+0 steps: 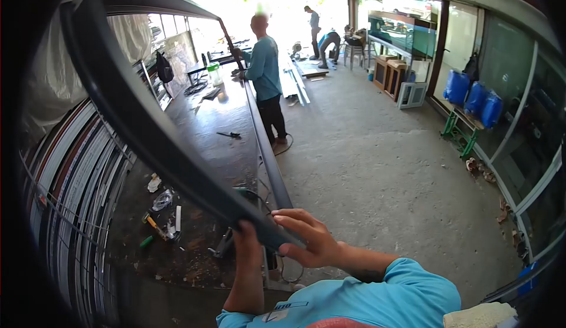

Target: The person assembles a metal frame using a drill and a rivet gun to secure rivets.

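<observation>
At lower centre I see the left hand (248, 244) with its thumb against a dark frame (183, 169); its fingers are hidden, so I cannot tell their grip. My right hand (315, 242) holds the near corner between thumb and loosely spread fingers. The frame sweeps to the upper left, above a workbench (206, 148). Beyond, at upper centre, a co-worker (265, 65) touches its far side.

Right of the grip spreads a grey concrete floor (377, 169), bordered farther right by pale-framed glass panels (507, 86). Left of the grip stands a dark-topped workbench (227, 151); farther left hangs plastic sheeting (50, 80). Far beyond, daylight floods the open front (289, 9).
</observation>
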Demonstrator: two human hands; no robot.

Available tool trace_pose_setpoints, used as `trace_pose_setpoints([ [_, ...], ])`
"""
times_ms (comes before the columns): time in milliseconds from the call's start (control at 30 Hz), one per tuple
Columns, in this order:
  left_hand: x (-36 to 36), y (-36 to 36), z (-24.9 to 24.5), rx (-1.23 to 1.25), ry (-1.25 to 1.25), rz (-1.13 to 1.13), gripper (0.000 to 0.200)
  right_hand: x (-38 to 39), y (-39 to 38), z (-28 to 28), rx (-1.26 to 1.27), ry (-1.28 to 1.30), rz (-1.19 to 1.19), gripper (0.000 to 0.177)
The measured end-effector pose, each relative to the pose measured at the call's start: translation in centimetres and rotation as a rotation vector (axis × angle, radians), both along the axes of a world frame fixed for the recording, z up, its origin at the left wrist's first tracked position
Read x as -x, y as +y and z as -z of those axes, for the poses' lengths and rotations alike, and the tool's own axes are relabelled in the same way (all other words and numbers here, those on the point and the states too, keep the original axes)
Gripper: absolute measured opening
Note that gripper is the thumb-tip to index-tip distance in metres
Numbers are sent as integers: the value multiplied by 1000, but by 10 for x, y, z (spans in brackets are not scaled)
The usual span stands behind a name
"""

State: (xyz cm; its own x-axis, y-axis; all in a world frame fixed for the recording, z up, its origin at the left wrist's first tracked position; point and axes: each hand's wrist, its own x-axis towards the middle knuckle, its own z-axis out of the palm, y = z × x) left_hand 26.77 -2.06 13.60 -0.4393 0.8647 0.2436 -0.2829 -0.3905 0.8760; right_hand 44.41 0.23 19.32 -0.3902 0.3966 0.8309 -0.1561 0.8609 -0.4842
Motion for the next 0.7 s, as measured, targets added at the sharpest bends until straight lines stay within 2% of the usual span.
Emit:
trace_pose_setpoints([
  [33, -23, 3, -1, -23, 45, 153, 64, -17, -2, 4, -79, -1, 33, 59],
  [67, -53, 6, -7, -28, 39, 171, 64, -35, -3, 10, -82, -8, 51, 59],
  [133, -118, 5, -20, -70, 83, 316, 51, -75, -8, 23, -43, 18, 187, 63],
  [167, -143, 15, -10, -49, 160, 273, 43, -98, -9, 26, -33, 29, 207, 66],
  [200, -174, 18, -9, -52, 136, 294, 43, -127, -12, 26, -33, 6, 227, 66],
  [267, -236, 21, -14, -131, 354, 316, 44, -182, -22, 23, 88, -44, 445, 65],
  [333, -288, 25, -14, -80, 475, 518, 49, -228, -32, 10, 103, -65, 607, 79],
  [433, -367, 38, -12, -49, 115, 830, 42, -287, -24, -2, 231, -45, 743, 94],
  [467, -386, 39, -13, -127, 581, 686, 40, -305, -17, -7, 124, -66, 855, 95],
  [567, -450, 53, -1, -255, 592, 777, 40, -351, -5, -6, 164, 6, 1077, 91],
  [600, -471, 59, 0, -297, 598, 810, 40, -369, -3, -5, 165, -12, 1079, 91],
  [667, -511, 69, 2, -490, 667, 933, 43, -409, 4, -1, 262, 119, 1202, 86],
  [700, -531, 75, 7, -479, 645, 941, 43, -432, 8, 7, 273, 98, 1211, 86],
])
